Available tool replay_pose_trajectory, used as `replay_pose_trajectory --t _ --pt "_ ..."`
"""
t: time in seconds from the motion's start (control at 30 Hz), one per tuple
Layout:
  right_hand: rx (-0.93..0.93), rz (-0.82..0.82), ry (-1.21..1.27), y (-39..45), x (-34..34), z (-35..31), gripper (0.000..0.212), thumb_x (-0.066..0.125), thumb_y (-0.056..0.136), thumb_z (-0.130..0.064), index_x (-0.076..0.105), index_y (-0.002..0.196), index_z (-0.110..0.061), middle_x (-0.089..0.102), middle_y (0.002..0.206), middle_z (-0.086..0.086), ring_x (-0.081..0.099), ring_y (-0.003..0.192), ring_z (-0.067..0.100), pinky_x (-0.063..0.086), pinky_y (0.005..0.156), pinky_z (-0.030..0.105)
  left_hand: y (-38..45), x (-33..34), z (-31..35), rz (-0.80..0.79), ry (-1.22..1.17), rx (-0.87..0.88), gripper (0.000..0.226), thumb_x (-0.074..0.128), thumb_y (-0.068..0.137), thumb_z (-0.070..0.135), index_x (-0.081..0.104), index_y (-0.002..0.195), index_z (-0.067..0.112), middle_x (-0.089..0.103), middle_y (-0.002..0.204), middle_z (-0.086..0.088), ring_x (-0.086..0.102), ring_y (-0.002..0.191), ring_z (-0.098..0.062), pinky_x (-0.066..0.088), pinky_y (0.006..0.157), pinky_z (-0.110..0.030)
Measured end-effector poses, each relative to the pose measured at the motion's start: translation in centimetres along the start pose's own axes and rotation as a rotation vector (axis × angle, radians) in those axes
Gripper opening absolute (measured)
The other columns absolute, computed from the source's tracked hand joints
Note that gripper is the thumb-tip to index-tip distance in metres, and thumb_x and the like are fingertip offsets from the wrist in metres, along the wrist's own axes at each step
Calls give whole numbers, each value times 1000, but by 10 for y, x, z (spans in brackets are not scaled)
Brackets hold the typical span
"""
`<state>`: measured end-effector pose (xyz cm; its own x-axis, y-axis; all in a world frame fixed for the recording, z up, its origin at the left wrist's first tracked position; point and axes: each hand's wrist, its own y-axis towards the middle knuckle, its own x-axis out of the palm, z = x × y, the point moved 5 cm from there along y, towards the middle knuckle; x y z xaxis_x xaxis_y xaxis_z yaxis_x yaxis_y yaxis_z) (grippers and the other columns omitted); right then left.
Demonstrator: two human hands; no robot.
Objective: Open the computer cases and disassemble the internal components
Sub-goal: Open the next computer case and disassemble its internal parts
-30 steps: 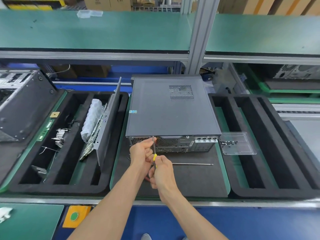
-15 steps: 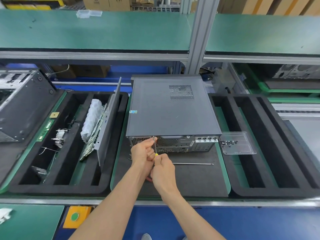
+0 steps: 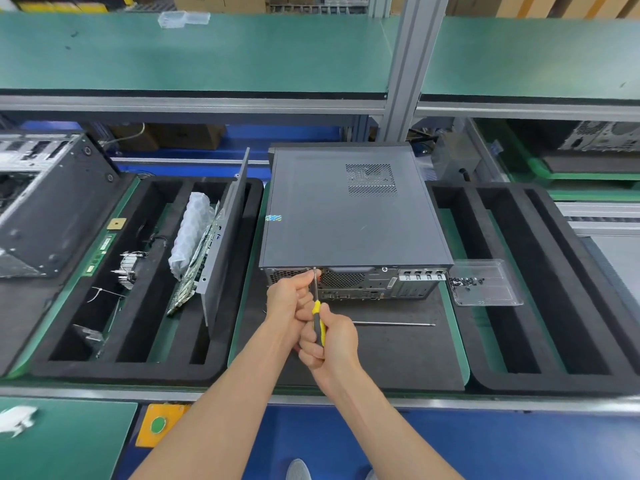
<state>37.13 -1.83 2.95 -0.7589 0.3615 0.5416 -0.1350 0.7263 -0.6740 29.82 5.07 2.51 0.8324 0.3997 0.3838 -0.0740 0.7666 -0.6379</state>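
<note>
A dark grey computer case (image 3: 346,209) lies flat on the black mat, its rear panel facing me. My right hand (image 3: 329,341) grips the yellow-and-black handle of a screwdriver (image 3: 318,320). The tool's tip meets the top left of the rear panel, near a screw. My left hand (image 3: 289,299) is curled round the screwdriver's metal shaft, just in front of the panel. The case lid is closed.
A long metal rod (image 3: 394,324) lies on the mat right of my hands. A clear tray of screws (image 3: 485,285) sits at the case's right corner. Left foam tray (image 3: 138,271) holds a side panel, boards and a heatsink; right foam tray (image 3: 536,271) has bare slots. Another case (image 3: 52,202) stands far left.
My right hand has slid back down the handle, so more of the yellow grip shows. Both hands stay at the rear panel's upper left.
</note>
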Motion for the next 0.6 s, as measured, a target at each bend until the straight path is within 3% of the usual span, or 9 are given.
replay_pose_trajectory --t 0.07,0.17,0.27,0.33,0.43,0.5,0.6 --pt "-218 185 -322 -2 -3 -9 37 43 104 -23 60 74 -11 41 50 1 27 42 15 21 38 23 0 0 -1 -6 -11 -5 14 64 93 9 76 94 2 22 50 5 16 40 -8 13 41 -21" --pt "-559 423 -766 -10 -3 -22 37 61 94 -23 60 57 -22 51 48 -10 44 50 11 40 47 28 1 0 -2 -25 -15 -6 16 63 94 9 76 99 2 28 48 5 20 41 -7 20 41 -22" --pt "-558 455 -669 -12 -1 -20 32 65 93 -29 65 62 -18 59 55 -6 53 59 18 52 59 40 2 0 -2 -36 -17 -11 17 62 94 9 76 99 1 28 47 6 21 40 -7 22 39 -21" --pt "-467 465 -512 -8 -1 -14 43 55 98 -29 60 58 -13 58 52 -3 51 58 19 46 59 38 4 1 -2 -42 -12 -29 17 61 95 11 75 95 3 26 46 7 18 39 -7 19 37 -22" --pt "-425 479 -500 -8 -3 -11 46 48 102 -25 60 60 -9 58 50 -3 52 55 15 42 54 30 6 1 -1 -31 19 -16 17 63 95 16 76 94 3 25 47 7 17 39 -8 18 36 -22" --pt "-419 446 -494 -9 -3 -11 38 53 99 -25 64 67 -8 61 54 -4 55 58 15 49 56 33 8 0 -1 -4 26 5 18 67 94 17 76 96 2 27 47 6 19 39 -8 20 37 -23" --pt "-357 381 -423 -5 -1 -6 15 68 93 -26 66 86 -14 70 75 8 63 65 21 62 65 47 10 -2 -1 38 75 21 17 71 92 18 77 96 3 35 45 7 27 38 -6 28 38 -21"
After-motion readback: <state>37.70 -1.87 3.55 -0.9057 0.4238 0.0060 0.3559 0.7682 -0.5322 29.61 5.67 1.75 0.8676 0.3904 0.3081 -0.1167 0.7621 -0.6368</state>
